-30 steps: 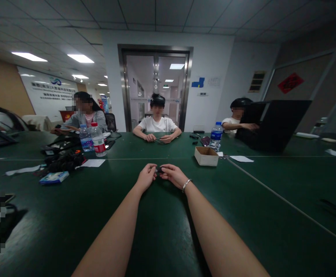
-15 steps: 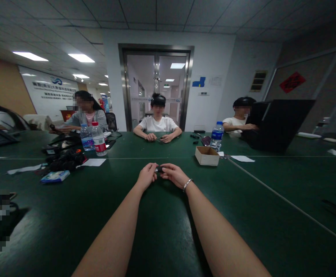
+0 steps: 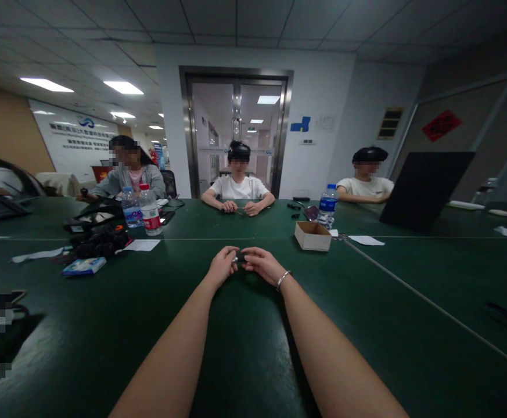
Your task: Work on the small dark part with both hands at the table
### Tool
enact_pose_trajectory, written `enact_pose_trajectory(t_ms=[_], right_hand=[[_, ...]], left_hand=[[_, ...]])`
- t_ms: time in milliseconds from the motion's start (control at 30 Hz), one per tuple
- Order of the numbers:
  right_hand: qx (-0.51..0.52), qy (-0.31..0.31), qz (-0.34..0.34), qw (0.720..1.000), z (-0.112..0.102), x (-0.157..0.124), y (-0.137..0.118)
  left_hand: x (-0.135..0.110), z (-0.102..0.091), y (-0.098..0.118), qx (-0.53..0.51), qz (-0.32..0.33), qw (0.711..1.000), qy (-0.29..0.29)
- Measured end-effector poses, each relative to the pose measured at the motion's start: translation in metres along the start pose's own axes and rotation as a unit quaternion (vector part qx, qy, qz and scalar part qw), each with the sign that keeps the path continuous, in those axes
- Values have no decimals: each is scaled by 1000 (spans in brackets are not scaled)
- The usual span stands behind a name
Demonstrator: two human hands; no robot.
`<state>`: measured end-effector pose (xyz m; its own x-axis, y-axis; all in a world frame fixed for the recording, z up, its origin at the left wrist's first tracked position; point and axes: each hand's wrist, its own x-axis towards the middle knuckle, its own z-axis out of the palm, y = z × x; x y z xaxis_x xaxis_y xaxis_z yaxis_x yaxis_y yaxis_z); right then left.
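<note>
Both my hands meet over the green table (image 3: 244, 325), out in front of me. Between them is a small dark object (image 3: 240, 257) with a shiny silvery part at its left end; it is too small and too covered by fingers to name. My left hand (image 3: 223, 265) pinches the silvery end. Thumb and fingers of my right hand (image 3: 262, 265) are closed on the dark end, and a silver bracelet (image 3: 283, 280) circles that wrist.
An open cardboard box (image 3: 312, 239) stands ahead to the right, near a water bottle (image 3: 327, 206). Left lie a blue-white packet (image 3: 83, 266), black gear (image 3: 99, 238) and two bottles. Across the table a person (image 3: 238, 188) sits; another sits behind a black panel (image 3: 427, 188).
My hands stay almost in place around the small object. At the right, the black box-like panel has turned and looks flatter, and the person behind it has drawn a hand back.
</note>
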<state>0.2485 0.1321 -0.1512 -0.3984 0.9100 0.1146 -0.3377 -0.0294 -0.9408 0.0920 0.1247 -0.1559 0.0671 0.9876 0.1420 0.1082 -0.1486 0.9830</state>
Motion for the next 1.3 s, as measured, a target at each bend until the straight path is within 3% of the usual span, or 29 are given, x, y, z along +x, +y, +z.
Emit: enact_pose_trajectory(t_ms=[300,700,933,1300], right_hand=[[10,10,0,1000,-1,2,2],[14,19,-3,1000,-3,4,4],[13,16,-2,1000,-3,3,4],[15,21,-7,1000,-3,3,4]], left_hand=[[-2,-1,2,-12,5,1000,-18],[-4,-1,4,-15,5,1000,15],[-4,-2,2,8,14,1000,-4],[-2,-2,-2,-1,40,999,16]])
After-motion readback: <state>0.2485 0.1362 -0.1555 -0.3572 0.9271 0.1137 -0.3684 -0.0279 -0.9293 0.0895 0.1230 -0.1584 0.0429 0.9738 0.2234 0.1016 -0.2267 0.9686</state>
